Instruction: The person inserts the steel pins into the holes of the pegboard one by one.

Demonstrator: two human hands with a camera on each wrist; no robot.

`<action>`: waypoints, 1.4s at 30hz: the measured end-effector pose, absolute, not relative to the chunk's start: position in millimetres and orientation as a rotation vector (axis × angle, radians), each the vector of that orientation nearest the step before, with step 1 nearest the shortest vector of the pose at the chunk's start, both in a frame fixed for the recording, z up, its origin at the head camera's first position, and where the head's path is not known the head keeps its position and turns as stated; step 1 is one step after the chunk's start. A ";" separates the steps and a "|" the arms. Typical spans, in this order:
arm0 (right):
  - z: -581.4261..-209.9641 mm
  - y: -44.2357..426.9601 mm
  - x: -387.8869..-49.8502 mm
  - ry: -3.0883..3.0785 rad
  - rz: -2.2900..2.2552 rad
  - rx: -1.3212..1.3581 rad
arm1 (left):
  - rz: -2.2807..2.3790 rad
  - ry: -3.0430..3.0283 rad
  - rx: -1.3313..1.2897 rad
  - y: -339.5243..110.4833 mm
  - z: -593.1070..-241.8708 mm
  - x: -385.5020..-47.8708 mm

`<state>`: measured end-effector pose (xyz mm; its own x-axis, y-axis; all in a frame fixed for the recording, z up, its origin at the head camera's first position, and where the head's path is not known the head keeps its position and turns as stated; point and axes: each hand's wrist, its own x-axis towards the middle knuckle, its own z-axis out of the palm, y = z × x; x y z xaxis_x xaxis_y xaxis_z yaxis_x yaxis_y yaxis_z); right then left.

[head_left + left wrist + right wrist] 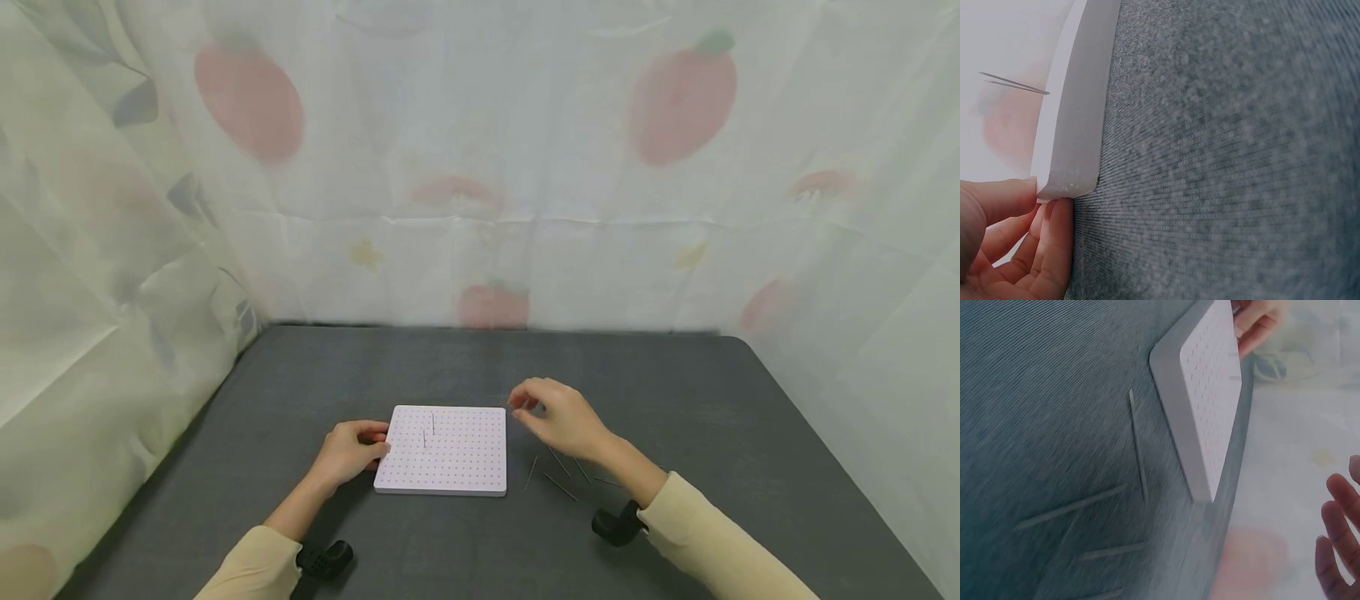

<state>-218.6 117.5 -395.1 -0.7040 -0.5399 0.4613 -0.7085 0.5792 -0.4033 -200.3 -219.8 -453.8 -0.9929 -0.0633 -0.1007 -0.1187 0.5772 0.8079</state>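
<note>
A white pegboard [472, 467] with rows of small holes lies on the dark table. Two thin metal pins, one [433, 424] behind the other [424, 439], stand upright in its left half. My left hand [347, 452] grips the board's left edge; in the left wrist view the thumb [1013, 199] presses the rim while the fingers curl against the side. Beyond the board's right edge, my right hand [562, 417] hovers above the table with bent, parted fingers [1340, 537] and nothing visible between them. Several loose pins [560, 486] lie right of the board.
The grey table [420, 358] has a patterned curtain [600, 275] along its far side, with more curtain at left and right. Some loose pins lie beneath or beside my right forearm. Black wrist devices [618, 525] hang by both cream sleeves [712, 533].
</note>
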 end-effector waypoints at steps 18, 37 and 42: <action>-420.9 194.2 -212.0 -2.506 0.935 0.943 | 1.429 2.740 -0.151 -218.0 -451.5 -199.3; -445.7 249.1 -201.1 -2.657 1.023 0.760 | 1.418 2.739 -0.192 -217.2 -453.7 -199.3; -454.6 261.2 -202.5 -2.715 1.051 0.708 | 1.417 2.746 -0.194 -217.6 -452.6 -198.4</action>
